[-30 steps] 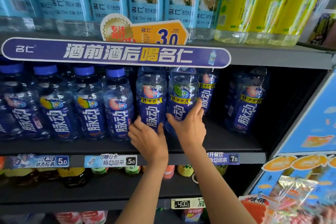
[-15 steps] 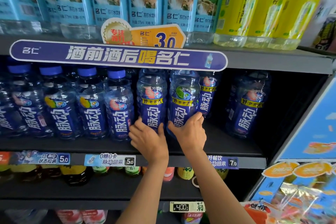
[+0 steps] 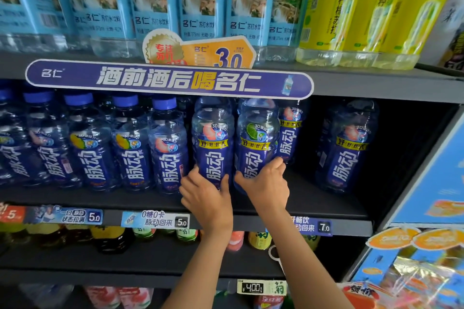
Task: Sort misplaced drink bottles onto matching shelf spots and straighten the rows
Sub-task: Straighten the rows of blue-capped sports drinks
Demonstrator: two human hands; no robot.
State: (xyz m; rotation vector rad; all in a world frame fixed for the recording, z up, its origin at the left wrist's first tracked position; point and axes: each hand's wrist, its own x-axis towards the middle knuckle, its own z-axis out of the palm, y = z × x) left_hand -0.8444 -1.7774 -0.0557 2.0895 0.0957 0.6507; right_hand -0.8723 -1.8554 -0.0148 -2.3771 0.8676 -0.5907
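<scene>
On the middle shelf (image 3: 313, 204) stand two large blue drink bottles side by side. My left hand (image 3: 204, 197) grips the base of the peach-label bottle (image 3: 213, 140). My right hand (image 3: 266, 187) grips the base of the lime-label bottle (image 3: 257, 143), fingers curled round its right side. A row of smaller blue-capped bottles (image 3: 125, 143) fills the shelf to the left. Another large peach-label bottle (image 3: 350, 150) stands alone at the right, with a gap between it and my hands. One more large bottle (image 3: 291, 133) stands behind the lime one.
A purple banner sign (image 3: 168, 80) hangs on the upper shelf edge. Light-blue soda-water bottles (image 3: 200, 2) and yellow lemon bottles (image 3: 359, 12) stand above. Price tags (image 3: 155, 219) line the shelf front. Smaller drinks sit on the lower shelves. A blue display stand (image 3: 426, 183) borders the right side.
Both hands stay on the two large bottles. My right hand's fingers have curled further round the lime bottle's side. The view has shifted slightly up and right.
</scene>
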